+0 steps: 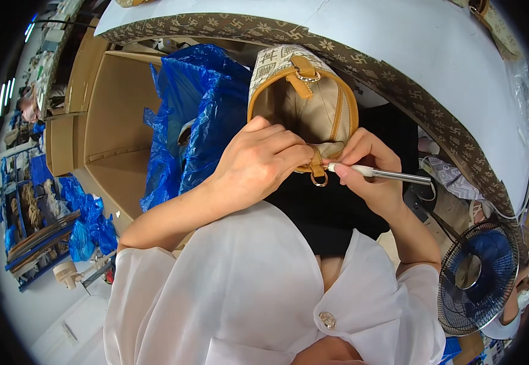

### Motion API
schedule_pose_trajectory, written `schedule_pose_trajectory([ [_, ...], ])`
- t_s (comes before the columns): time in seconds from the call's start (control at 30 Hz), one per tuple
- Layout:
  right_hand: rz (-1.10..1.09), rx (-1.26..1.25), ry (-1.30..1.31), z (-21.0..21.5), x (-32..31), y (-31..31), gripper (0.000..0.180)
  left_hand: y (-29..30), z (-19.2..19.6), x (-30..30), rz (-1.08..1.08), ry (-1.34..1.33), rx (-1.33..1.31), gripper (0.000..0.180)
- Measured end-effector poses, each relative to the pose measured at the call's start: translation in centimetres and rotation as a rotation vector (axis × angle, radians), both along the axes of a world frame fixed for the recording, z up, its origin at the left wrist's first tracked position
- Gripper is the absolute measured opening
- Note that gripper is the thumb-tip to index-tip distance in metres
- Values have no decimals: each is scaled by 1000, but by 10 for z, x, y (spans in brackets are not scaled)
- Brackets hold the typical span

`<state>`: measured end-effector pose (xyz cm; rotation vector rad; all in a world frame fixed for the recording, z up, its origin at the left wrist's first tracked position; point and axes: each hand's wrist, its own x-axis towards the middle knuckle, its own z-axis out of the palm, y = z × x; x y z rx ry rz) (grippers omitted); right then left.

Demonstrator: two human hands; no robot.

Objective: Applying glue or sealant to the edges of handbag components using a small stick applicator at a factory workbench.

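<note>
A handbag (264, 70) with a patterned cream outside, tan leather trim and beige lining lies with its mouth facing me. My left hand (258, 161) is closed on the near edge of its rim, beside a tan leather tab (317, 159) with a metal ring (320, 179). My right hand (371, 167) grips a slim pen-like tool (398, 175), white towards the front and silver at the back. The tool's tip points left at the tab, and the fingers partly hide it. At the far rim another tan strap tab (302, 85) hangs from a ring.
A blue plastic bag (207, 91) lines an open cardboard box (115, 103) to the left. Beyond the handbag curves a white tabletop (386, 30) with a brown patterned edge. On the right stands a fan (477, 277). A shelf rack (33, 213) is far left.
</note>
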<state>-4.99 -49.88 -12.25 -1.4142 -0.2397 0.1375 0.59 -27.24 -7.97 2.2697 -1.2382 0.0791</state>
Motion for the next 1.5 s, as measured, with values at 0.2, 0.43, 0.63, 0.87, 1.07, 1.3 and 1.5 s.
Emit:
schedule_pose_trajectory([
  [0.2, -12, -134, -78, -1, 1, 2, 14, 1, -6, -2, 21, -14, -30, 19],
  [0.43, -11, -214, -120, 2, 1, 5, 15, 2, -6, -1, 25, -14, -22, 19],
  [0.63, -4, -226, -127, 2, 1, 5, 15, 3, -5, -2, 26, -20, -20, 18],
  [0.87, -7, -231, -165, 2, 3, 5, 16, 2, -3, -3, 28, -8, -19, 17],
  [1.07, 9, 73, 107, 15, 2, 7, 15, 6, 10, 0, 34, 167, 22, 20],
  [1.3, 15, 363, 281, 19, 4, 15, 12, 10, 27, 14, -65, 403, 18, 16],
  [1.5, 25, 335, 332, 19, 9, 12, 14, 6, 30, 16, -97, 497, 80, 6],
])
